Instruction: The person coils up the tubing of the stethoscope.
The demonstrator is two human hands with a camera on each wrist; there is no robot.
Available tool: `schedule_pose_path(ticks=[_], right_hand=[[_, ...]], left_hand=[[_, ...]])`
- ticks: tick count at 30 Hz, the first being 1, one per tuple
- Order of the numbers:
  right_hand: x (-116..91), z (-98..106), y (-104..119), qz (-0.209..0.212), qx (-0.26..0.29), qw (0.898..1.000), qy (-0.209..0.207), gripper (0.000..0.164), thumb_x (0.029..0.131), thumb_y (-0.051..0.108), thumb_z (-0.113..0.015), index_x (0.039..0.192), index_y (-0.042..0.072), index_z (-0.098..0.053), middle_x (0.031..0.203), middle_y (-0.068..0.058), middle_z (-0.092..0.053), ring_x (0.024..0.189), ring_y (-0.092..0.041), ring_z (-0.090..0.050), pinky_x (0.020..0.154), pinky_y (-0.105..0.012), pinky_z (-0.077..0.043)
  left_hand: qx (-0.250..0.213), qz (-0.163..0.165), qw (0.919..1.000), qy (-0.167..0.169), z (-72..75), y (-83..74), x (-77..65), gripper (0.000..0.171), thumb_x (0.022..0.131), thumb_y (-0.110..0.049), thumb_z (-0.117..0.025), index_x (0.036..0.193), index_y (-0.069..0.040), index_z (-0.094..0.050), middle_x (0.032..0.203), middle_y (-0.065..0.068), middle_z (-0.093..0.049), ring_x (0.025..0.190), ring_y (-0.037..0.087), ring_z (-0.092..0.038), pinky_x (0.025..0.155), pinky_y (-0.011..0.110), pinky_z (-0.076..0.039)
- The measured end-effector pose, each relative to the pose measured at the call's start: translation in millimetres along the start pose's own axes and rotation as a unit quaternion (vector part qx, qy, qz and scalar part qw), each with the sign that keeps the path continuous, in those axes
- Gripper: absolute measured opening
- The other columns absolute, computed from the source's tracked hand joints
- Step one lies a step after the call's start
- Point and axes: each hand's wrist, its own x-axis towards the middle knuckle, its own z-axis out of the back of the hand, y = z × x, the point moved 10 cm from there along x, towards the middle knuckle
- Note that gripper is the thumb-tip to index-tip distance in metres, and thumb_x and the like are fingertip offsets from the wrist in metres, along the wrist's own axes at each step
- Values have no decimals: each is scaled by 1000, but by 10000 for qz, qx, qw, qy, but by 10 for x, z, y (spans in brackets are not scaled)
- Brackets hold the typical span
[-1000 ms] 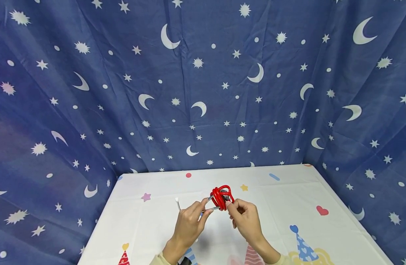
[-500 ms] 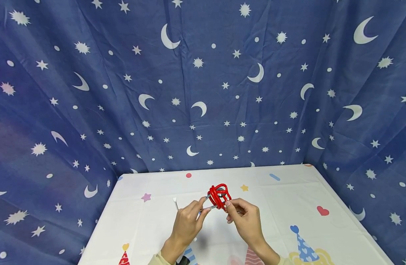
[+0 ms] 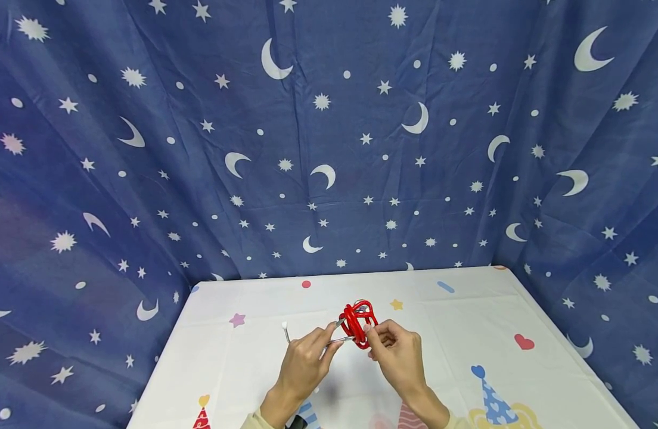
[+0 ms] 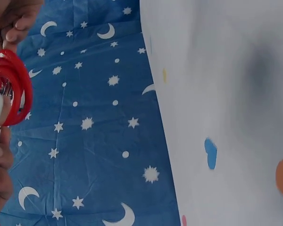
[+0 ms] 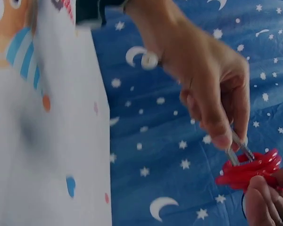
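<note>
A stethoscope with red tubing [image 3: 353, 322] is held above the table, its tubing wound in several loops around the metal part. In the head view my left hand [image 3: 303, 363] pinches the two metal ear tubes between thumb and fingers. One white ear tip [image 3: 285, 325] sticks out past that hand's far side. My right hand [image 3: 401, 360] pinches the red tubing at the right side of the bundle. Grey metal shows inside the loops, partly hidden. From the right wrist, the left hand [image 5: 207, 80] grips the metal tubes above the red coils [image 5: 250, 172].
Below the hands lies a white tablecloth [image 3: 270, 357] printed with stars, hearts and party hats. A blue curtain [image 3: 329, 149] with moons and stars hangs behind the table and along both sides.
The red bundle shifted slightly left and up, then back right and down, with its loops changing shape a little. Both hands keep their hold and stay nearly in place.
</note>
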Motion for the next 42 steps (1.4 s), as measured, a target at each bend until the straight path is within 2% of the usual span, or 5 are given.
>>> schedule_pose_path(ticks=[13, 19, 25, 32, 42], right_hand=[[29, 70, 59, 1140, -889, 9884, -476, 17, 84, 9, -76, 90, 8, -60, 59, 10, -56, 50, 6, -45, 44, -13, -38], [82, -17, -149, 221, 141, 9992, 313, 17, 91, 17, -70, 106, 11, -65, 96, -3, -68, 72, -4, -65, 51, -23, -53], [113, -140, -372, -931, 1416, 9791, 1122, 30, 94, 16, -67, 120, 2, -58, 116, -18, -63, 85, -18, -72, 66, -32, -60], [115, -187, -485, -1299, 1575, 9695, 1356, 32, 92, 15, -69, 121, 6, -59, 120, -17, -60, 92, -36, -69, 73, -31, -60], [153, -221, -641, -1532, 1446, 9681, 1355, 37, 91, 14, -70, 126, 8, -60, 119, -16, -62, 92, -17, -70, 82, -23, -57]], left_hand=[[-297, 321, 9990, 110, -53, 39, -29, 33, 83, -16, -77, 112, -2, -68, 71, -4, -64, 55, 4, -59, 51, 8, -42], [-385, 707, 9964, 283, -85, 126, -39, 36, 80, -15, -81, 112, -2, -70, 72, -5, -65, 52, -2, -47, 49, 5, -35], [-529, 1039, 9918, 530, -166, 232, -91, 34, 81, -18, -81, 111, -4, -71, 75, -5, -67, 56, -6, -45, 51, 4, -35], [-748, 1125, 9880, 748, -247, 285, -132, 36, 80, -19, -81, 112, -5, -71, 74, -8, -65, 58, -2, -49, 54, 5, -37], [-1019, 1425, 9780, 1132, -392, 426, -160, 41, 79, -19, -83, 116, -9, -70, 75, -10, -62, 62, -1, -50, 57, 8, -38]])
